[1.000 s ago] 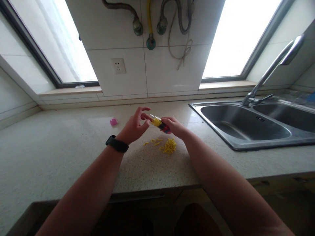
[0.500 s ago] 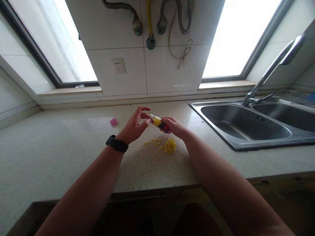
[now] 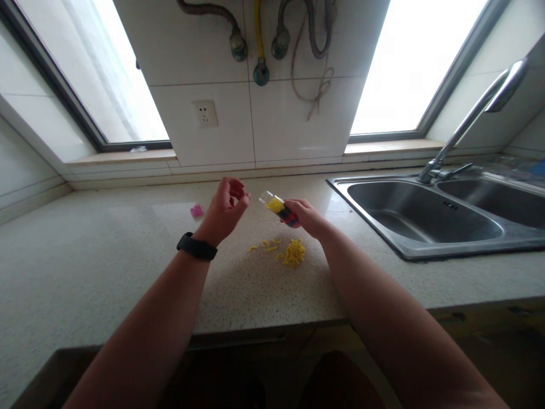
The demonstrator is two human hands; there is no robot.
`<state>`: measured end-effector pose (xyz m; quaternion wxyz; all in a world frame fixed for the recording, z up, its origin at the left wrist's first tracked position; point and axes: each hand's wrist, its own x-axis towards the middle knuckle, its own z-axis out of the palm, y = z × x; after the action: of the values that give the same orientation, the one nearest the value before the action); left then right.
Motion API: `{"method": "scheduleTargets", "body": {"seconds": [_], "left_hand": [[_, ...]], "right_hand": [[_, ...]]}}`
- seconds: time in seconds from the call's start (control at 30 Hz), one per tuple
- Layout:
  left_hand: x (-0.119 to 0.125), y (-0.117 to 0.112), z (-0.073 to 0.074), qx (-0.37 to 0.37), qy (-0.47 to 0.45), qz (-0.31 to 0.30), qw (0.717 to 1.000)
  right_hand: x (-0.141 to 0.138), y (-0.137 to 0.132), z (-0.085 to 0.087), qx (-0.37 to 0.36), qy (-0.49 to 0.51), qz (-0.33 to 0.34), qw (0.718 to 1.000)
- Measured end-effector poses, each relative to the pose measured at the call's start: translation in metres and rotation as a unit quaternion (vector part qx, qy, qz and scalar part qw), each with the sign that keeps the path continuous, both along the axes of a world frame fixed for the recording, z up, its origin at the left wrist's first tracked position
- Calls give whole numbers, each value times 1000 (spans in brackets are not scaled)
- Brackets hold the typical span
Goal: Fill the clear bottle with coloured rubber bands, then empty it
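Observation:
Gripped in my right hand (image 3: 304, 217) is a small clear bottle (image 3: 279, 207), tilted with its open mouth up and to the left. Yellow stuff shows inside it, above a dark and red-pink lower part that my fingers partly cover. My left hand (image 3: 225, 209), with a black band on its wrist, hovers left of the mouth, apart from it. Its fingers are curled toward the thumb in a pinch; anything between the tips is too small to make out. Below the hands lies a heap of small yellow pieces (image 3: 293, 253), with several loose yellow pieces (image 3: 271, 245) beside it.
A small pink object (image 3: 196, 211) lies on the speckled counter (image 3: 128, 267), left of my left hand. To the right is a steel double sink (image 3: 409, 213) with a tall faucet (image 3: 468, 122). The tiled wall behind carries a socket (image 3: 205, 113) and hoses.
My left hand has moved left, away from the bottle's mouth, and its fingers have curled in. The bottle has shifted only slightly in my right hand, and its mouth now shows plainly.

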<state>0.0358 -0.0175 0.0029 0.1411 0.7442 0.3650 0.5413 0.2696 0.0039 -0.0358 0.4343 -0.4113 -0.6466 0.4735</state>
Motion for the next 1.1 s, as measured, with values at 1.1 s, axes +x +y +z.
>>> {"method": "scheduleTargets", "body": {"seconds": [1.1], "left_hand": [[-18, 5, -8, -240, 485, -115, 833]], "right_hand": [[2, -4, 8, 8, 33, -14, 999]]}}
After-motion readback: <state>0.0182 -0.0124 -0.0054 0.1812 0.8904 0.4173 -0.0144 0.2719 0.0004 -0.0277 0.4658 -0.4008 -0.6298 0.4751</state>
